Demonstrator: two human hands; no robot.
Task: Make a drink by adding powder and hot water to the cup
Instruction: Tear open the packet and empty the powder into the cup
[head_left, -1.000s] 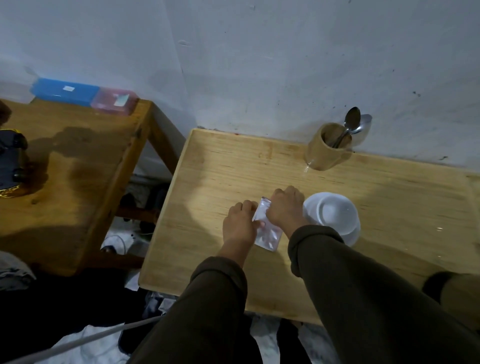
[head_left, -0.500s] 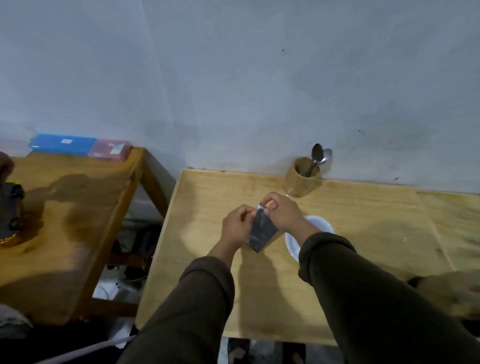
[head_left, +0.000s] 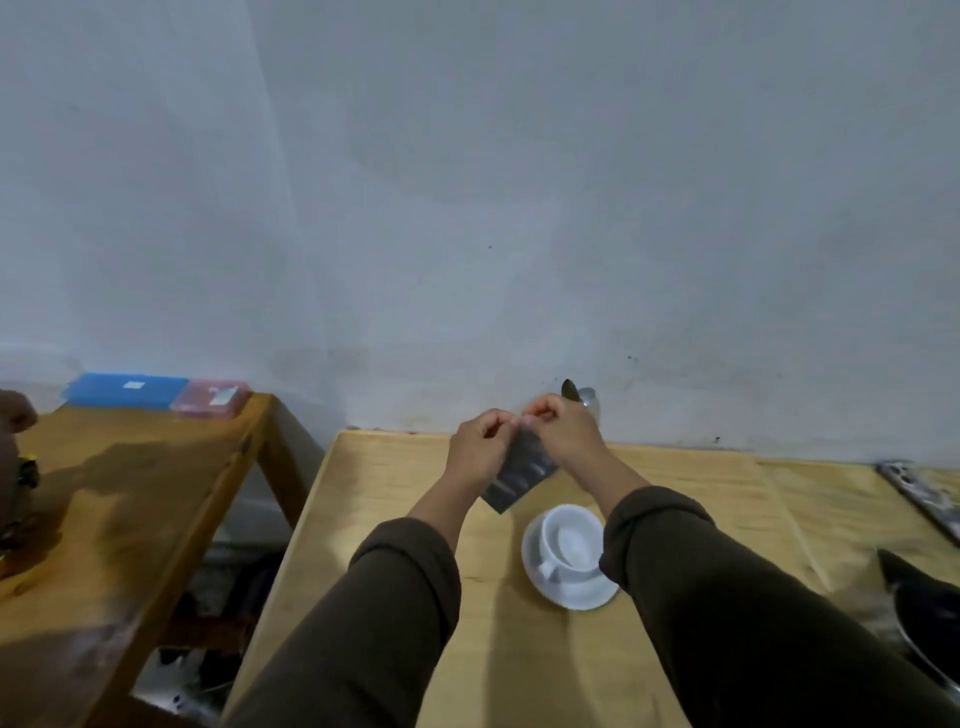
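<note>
Head view: left hand (head_left: 480, 449) and right hand (head_left: 563, 428) pinch an unreadable sachet (head_left: 519, 475).

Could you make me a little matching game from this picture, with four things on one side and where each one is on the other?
Things:
1. sachet
2. cup
3. blue box
4. spoons

Places:
A. against the wall on the darker side table
B. pinched at its top edge by both hands, above the table
C. behind the right hand, near the wall
D. on a white saucer

Pairs: 1-B, 2-D, 3-A, 4-C
</note>
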